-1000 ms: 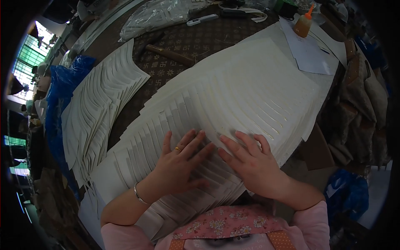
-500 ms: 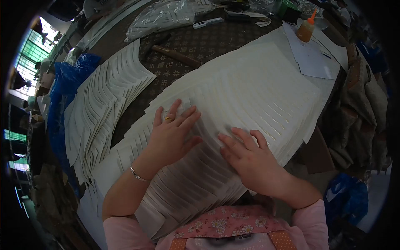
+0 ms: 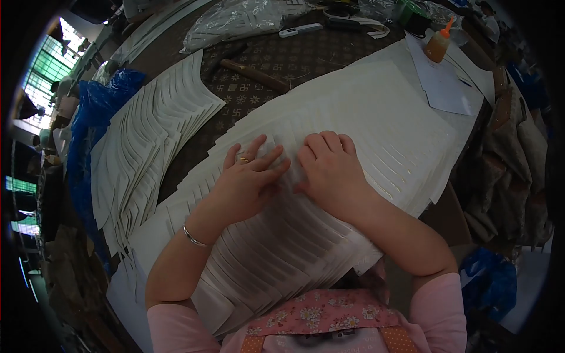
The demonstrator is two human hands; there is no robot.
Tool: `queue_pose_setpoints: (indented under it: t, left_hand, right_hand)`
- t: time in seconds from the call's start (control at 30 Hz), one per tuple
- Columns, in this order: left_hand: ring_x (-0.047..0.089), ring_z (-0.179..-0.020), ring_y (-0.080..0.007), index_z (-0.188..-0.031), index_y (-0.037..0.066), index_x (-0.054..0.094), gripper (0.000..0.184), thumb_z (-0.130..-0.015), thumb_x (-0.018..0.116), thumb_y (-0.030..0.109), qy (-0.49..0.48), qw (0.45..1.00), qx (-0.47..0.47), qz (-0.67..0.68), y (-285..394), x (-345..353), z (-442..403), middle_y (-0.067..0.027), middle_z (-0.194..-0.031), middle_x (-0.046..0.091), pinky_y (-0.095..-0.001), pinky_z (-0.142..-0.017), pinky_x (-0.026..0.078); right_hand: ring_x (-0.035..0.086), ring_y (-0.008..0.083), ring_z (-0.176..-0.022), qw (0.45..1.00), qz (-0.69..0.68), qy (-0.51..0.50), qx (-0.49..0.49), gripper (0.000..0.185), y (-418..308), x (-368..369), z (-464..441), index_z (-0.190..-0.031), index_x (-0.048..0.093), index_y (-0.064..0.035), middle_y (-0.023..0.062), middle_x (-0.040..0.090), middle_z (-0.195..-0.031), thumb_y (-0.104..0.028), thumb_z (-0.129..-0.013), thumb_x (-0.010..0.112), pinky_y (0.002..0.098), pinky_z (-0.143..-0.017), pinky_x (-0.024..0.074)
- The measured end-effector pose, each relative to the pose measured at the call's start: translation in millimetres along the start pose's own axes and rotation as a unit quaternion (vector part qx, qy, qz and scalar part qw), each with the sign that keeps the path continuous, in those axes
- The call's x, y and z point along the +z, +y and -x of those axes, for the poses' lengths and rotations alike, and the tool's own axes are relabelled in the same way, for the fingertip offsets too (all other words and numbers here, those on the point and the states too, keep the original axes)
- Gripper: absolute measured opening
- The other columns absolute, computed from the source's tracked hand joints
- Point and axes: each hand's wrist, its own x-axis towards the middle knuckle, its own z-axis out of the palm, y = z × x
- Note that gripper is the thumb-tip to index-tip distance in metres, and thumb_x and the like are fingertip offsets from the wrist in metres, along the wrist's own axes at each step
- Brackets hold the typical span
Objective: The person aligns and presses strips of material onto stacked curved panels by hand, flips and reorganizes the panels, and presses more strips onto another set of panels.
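Many thin white curved pieces (image 3: 265,253) overlap in a fanned row across the table, running from the lower left to the upper right. Shiny yellowish lines mark the pieces on the right part of the row. My left hand (image 3: 247,182), wearing a ring and a bracelet, lies on the middle of the row with its fingers spread and its thumb partly hidden. Close beside it, my right hand (image 3: 332,176) rests on the same row, fingers bent and drawn together. Whatever is under its fingertips is hidden.
A second fanned stack of white pieces (image 3: 153,135) lies at the left, near blue plastic (image 3: 88,153). Behind are a wooden-handled hammer (image 3: 256,75), a utility knife (image 3: 301,30) and a clear plastic bag (image 3: 241,23). A bottle with an orange nozzle (image 3: 437,46) stands on white paper (image 3: 447,88).
My right hand has moved up and slightly left, closer to my left hand, and its fingers have curled. My left hand has barely shifted. The view has tilted slightly.
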Motion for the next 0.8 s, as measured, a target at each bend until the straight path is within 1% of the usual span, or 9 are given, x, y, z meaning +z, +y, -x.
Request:
queue_pose_setpoints:
  t: [0.03,0.17,0.23,0.27,0.33,0.53,0.8]
  left_hand:
    - [0.028,-0.148,-0.0324,-0.136,0.023,0.058,0.049,-0.088,0.068,0.022,-0.001,1.000,0.003,-0.012,1.2,-0.7,-0.3,-0.0048,-0.152,0.046,-0.0608,-0.116,0.016]
    - [0.027,-0.149,-0.0319,-0.136,0.024,0.058,0.048,-0.089,0.068,0.026,-0.016,0.999,0.014,-0.039,3.0,-3.6,0.2,-0.0056,-0.153,0.044,-0.0603,-0.116,0.016]
    - [0.027,-0.149,-0.0320,-0.137,0.023,0.058,0.049,-0.089,0.068,0.027,-0.013,0.999,0.021,-0.039,1.5,-2.4,1.1,-0.0062,-0.153,0.044,-0.0600,-0.117,0.016]
    - [0.027,-0.149,-0.0320,-0.137,0.023,0.058,0.049,-0.089,0.068,0.028,-0.011,0.999,0.030,-0.041,1.3,-1.9,1.7,-0.0068,-0.153,0.044,-0.0598,-0.117,0.017]
    - [0.027,-0.148,-0.0321,-0.137,0.022,0.057,0.050,-0.089,0.069,0.028,-0.009,0.998,0.028,-0.046,2.8,-1.1,2.5,-0.0072,-0.153,0.044,-0.0596,-0.116,0.017]
    - [0.028,-0.148,-0.0322,-0.137,0.022,0.057,0.050,-0.089,0.069,0.030,-0.008,0.998,0.025,-0.058,7.8,-1.9,1.9,-0.0081,-0.153,0.044,-0.0592,-0.116,0.019]
    - [0.029,-0.147,-0.0325,-0.136,0.023,0.058,0.051,-0.088,0.071,0.030,-0.005,0.999,0.016,-0.040,5.8,-1.0,2.9,-0.0087,-0.153,0.043,-0.0598,-0.115,0.021]
  right_hand:
    - [0.048,0.0268,-0.114,1.000,0.014,-0.002,-0.013,0.051,-0.6,-2.3,0.4,-0.106,0.059,-0.0059,0.0089,0.053,-0.114,-0.032,-0.069,0.082,0.0442,-0.101,0.0348]
    - [0.047,0.0265,-0.115,0.999,0.036,-0.025,-0.030,0.052,-0.3,-8.5,5.5,-0.105,0.059,-0.0062,0.0085,0.052,-0.114,-0.034,-0.068,0.083,0.0444,-0.102,0.0318]
    - [0.047,0.0248,-0.114,0.998,0.037,-0.033,-0.045,0.050,0.7,-14.0,12.3,-0.105,0.061,-0.0077,0.0076,0.052,-0.111,-0.034,-0.069,0.082,0.0446,-0.103,0.0307]
    - [0.047,0.0248,-0.114,0.998,0.038,-0.034,-0.046,0.050,1.1,-17.2,15.2,-0.105,0.061,-0.0077,0.0076,0.052,-0.111,-0.034,-0.069,0.082,0.0446,-0.103,0.0307]
    - [0.046,0.0251,-0.115,0.996,0.034,-0.071,-0.042,0.052,2.1,-23.7,21.2,-0.106,0.061,-0.0079,0.0079,0.051,-0.113,-0.035,-0.068,0.083,0.0461,-0.104,0.0294]
    - [0.045,0.0259,-0.116,0.994,0.041,-0.091,-0.053,0.051,3.1,-38.4,37.2,-0.105,0.060,-0.0077,0.0086,0.050,-0.114,-0.034,-0.068,0.082,0.0483,-0.105,0.0272]
    - [0.045,0.0262,-0.117,0.991,0.036,-0.122,-0.050,0.049,4.2,-53.3,55.4,-0.106,0.059,-0.0086,0.0087,0.049,-0.114,-0.032,-0.069,0.081,0.0482,-0.104,0.0262]
